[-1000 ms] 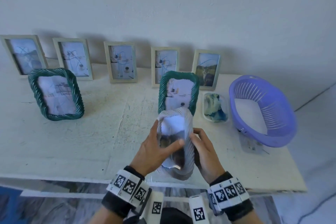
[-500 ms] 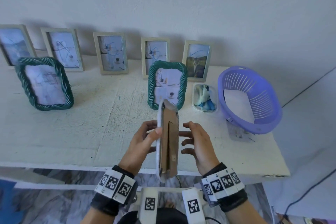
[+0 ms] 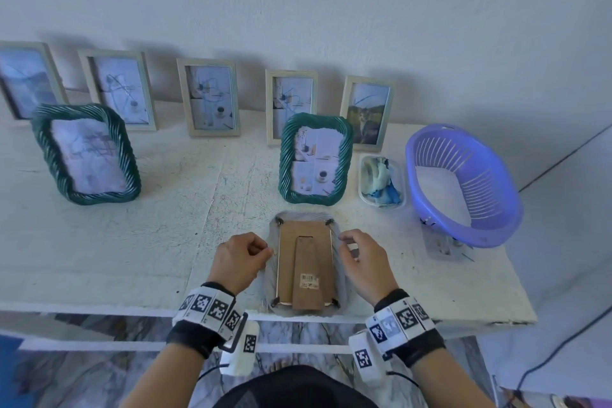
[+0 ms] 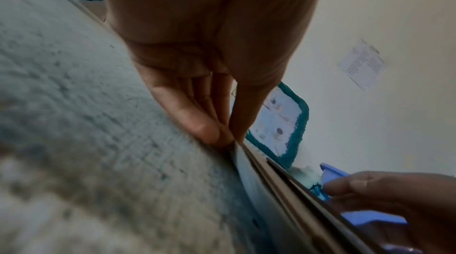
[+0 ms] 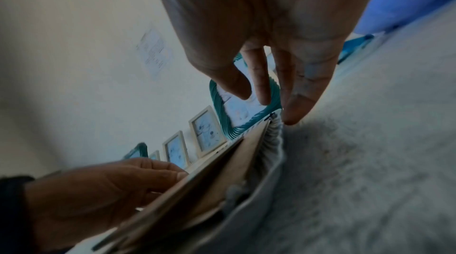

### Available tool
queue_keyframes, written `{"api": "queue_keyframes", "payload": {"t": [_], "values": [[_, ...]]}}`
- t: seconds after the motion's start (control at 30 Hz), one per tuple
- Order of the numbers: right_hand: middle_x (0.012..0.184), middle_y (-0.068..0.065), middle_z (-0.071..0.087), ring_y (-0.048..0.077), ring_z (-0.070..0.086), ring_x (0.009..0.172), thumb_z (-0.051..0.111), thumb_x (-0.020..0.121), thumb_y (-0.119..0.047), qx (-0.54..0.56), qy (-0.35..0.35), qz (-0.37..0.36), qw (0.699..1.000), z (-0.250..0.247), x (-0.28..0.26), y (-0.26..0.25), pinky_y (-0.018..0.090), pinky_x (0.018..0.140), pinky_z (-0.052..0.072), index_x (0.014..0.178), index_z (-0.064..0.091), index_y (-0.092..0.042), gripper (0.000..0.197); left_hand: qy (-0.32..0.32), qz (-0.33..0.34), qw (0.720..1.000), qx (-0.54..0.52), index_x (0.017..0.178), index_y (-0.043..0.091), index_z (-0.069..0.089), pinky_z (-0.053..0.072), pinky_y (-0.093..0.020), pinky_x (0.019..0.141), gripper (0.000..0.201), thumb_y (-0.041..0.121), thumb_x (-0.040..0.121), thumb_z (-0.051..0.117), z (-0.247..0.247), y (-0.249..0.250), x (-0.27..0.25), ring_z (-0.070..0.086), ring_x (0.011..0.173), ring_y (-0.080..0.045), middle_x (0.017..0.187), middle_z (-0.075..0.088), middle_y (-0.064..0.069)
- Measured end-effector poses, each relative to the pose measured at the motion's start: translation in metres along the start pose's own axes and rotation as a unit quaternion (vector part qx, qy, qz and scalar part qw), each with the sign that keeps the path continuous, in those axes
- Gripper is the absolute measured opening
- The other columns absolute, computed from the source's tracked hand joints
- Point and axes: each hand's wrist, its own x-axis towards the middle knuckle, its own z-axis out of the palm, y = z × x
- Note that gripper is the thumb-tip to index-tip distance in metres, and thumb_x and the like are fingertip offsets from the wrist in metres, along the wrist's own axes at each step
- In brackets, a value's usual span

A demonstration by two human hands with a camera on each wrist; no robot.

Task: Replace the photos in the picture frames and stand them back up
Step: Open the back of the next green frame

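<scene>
A white rope-rimmed picture frame (image 3: 304,262) lies face down at the table's front edge, its brown cardboard back and folded stand facing up. My left hand (image 3: 265,250) is at its left side, and in the left wrist view the thumb and fingertips (image 4: 212,131) pinch together at the frame's left rim (image 4: 271,190). At the right side my right hand (image 3: 346,245) hovers with loosely bent fingers. In the right wrist view those fingers (image 5: 293,114) hang beside the frame's far corner (image 5: 273,129) and hold nothing. The photo side is hidden.
Two green rope frames (image 3: 87,156) (image 3: 314,159) stand mid-table. Several pale wooden frames (image 3: 208,96) lean along the wall. A purple basket (image 3: 463,182) and a small white tray of cloths (image 3: 381,180) sit at right. The white table (image 3: 132,242) has its front edge just below the frame.
The white frame, held upright and edge-on between both hands, now lies face down on the table. My right hand has come off it; the left stays at its rim.
</scene>
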Motion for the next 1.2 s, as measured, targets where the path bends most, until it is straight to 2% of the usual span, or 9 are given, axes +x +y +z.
{"api": "queue_keyframes", "payload": {"t": [0.1,0.23,0.37,0.57,0.67,0.73,0.87,1.07,1.2], "values": [[0.113,0.004,0.061,0.018,0.061,0.09,0.052,0.095,-0.019,-0.102,-0.016,-0.046,0.994,0.003,0.011,-0.003,0.028,0.082,0.048,0.121,0.061,-0.011,0.029,-0.015,-0.007,1.0,-0.022,0.079,0.014,0.069,0.06,-0.032,0.055,0.008,0.018,0.085,0.073,0.001,-0.001,0.001,0.069,0.056,-0.015,0.065,0.071,-0.002],[0.119,0.002,0.055,0.027,0.053,0.103,0.044,0.097,-0.024,-0.263,-0.068,-0.1,0.957,0.002,0.025,-0.012,0.032,0.083,0.045,0.135,0.052,-0.015,0.04,-0.025,-0.001,0.999,-0.036,0.081,0.012,0.068,0.058,-0.028,0.053,0.008,0.017,0.085,0.073,0.0,-0.003,0.003,0.069,0.055,-0.014,0.063,0.071,-0.003],[0.123,0.005,0.049,0.031,0.045,0.101,0.044,0.094,-0.021,-0.336,-0.106,-0.104,0.93,0.001,0.032,-0.018,0.038,0.08,0.046,0.135,0.053,-0.017,0.041,-0.032,0.003,0.999,-0.041,0.081,0.012,0.068,0.055,-0.023,0.05,0.008,0.016,0.085,0.073,-0.001,-0.003,0.006,0.069,0.054,-0.012,0.064,0.071,-0.003],[0.122,0.004,0.05,0.029,0.046,0.092,0.042,0.093,-0.021,-0.37,-0.134,-0.13,0.91,-0.004,0.035,-0.003,0.039,0.082,0.047,0.124,0.059,-0.01,0.037,-0.025,0.013,0.999,-0.034,0.078,0.017,0.067,0.059,-0.031,0.059,0.01,0.02,0.085,0.073,0.001,-0.009,0.007,0.068,0.053,-0.011,0.058,0.069,0.002],[0.124,0.008,0.05,0.03,0.049,0.09,0.043,0.092,-0.02,-0.352,-0.138,-0.135,0.916,-0.006,0.031,0.001,0.041,0.083,0.048,0.125,0.059,-0.005,0.04,-0.022,0.014,0.999,-0.028,0.077,0.019,0.067,0.059,-0.034,0.063,0.011,0.022,0.085,0.073,0.001,-0.01,0.008,0.067,0.052,-0.009,0.057,0.069,0.004],[0.124,0.009,0.05,0.031,0.052,0.093,0.035,0.092,-0.025,-0.329,-0.142,-0.13,0.925,-0.007,0.027,-0.002,0.04,0.088,0.045,0.126,0.058,-0.004,0.046,-0.026,0.014,0.999,-0.025,0.077,0.019,0.067,0.059,-0.037,0.065,0.01,0.023,0.085,0.073,0.001,-0.01,0.009,0.067,0.052,-0.009,0.057,0.069,0.004],[0.136,0.009,0.041,0.031,0.045,0.113,0.043,0.097,-0.037,-0.289,-0.161,-0.098,0.939,-0.007,0.018,-0.007,0.037,0.096,0.04,0.144,0.04,-0.019,0.051,-0.026,0.006,0.999,-0.029,0.078,0.018,0.067,0.06,-0.037,0.064,0.01,0.023,0.085,0.073,0.001,-0.008,0.01,0.068,0.053,-0.011,0.059,0.069,0.003],[0.148,0.009,0.027,0.032,0.035,0.123,0.047,0.09,-0.061,-0.299,-0.199,-0.083,0.93,-0.008,0.004,-0.011,0.041,0.102,0.035,0.144,0.036,-0.04,0.058,-0.05,-0.003,0.999,-0.015,0.083,0.015,0.065,0.06,-0.033,0.059,0.009,0.02,0.086,0.072,-0.002,-0.002,0.011,0.068,0.054,-0.015,0.057,0.07,-0.002],[0.148,0.01,0.027,0.032,0.034,0.123,0.045,0.088,-0.064,-0.333,-0.198,-0.08,0.919,-0.006,0.004,-0.011,0.042,0.101,0.037,0.144,0.034,-0.042,0.061,-0.039,0.009,0.998,0.046,0.096,0.019,0.063,0.059,-0.038,0.074,0.022,0.038,0.087,0.067,-0.005,0.003,0.028,0.07,0.072,-0.018,0.071,0.073,0.002]]}}
